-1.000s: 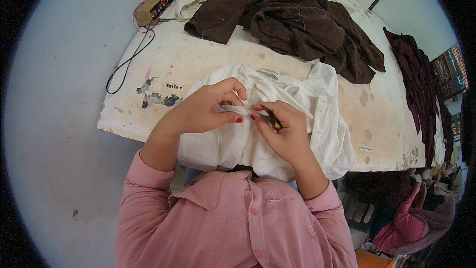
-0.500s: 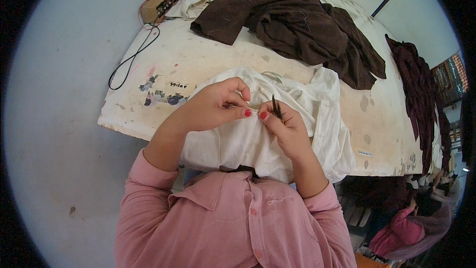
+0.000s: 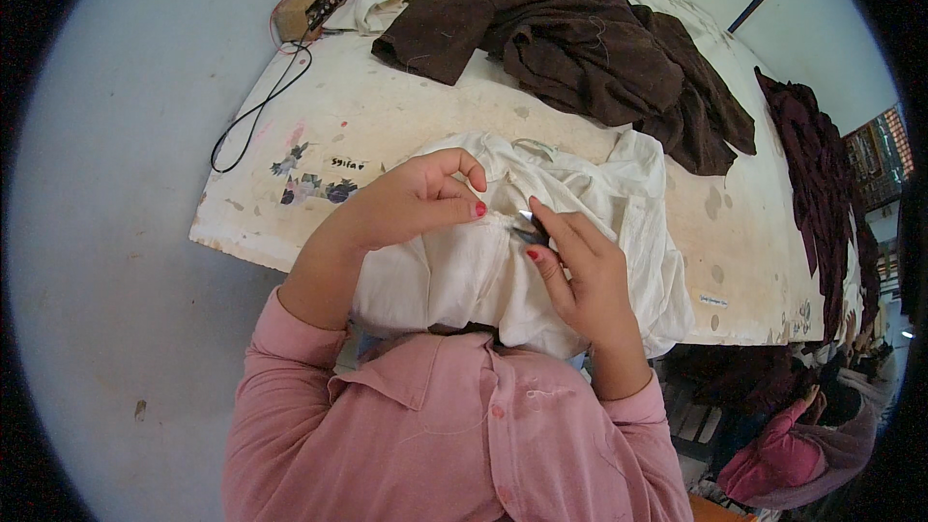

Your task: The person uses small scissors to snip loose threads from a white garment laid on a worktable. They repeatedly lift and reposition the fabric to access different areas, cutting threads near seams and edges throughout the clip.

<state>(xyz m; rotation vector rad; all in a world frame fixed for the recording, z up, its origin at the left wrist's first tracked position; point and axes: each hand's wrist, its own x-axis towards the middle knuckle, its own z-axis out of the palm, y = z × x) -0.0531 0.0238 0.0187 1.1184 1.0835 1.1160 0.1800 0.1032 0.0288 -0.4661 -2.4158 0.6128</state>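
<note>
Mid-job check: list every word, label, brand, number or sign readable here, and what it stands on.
Pale strip on the table, left of the white cloth: dark handwritten lettering, legible but withheld here.
Small pale label on the table's right side: too small to read.
Dark marks near the table's right corner: cannot tell whether they are writing.
White cloth: no lettering can be made out.

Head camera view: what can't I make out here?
In the head view:
- Thread snips: handles mostly hidden by the right hand.
- White cloth: part of it covered by the left hand.
- Dark brown garment: cut off by the top edge.
- Co-worker at lower right: what the hands are doing is too small and blurred near the rim.
</note>
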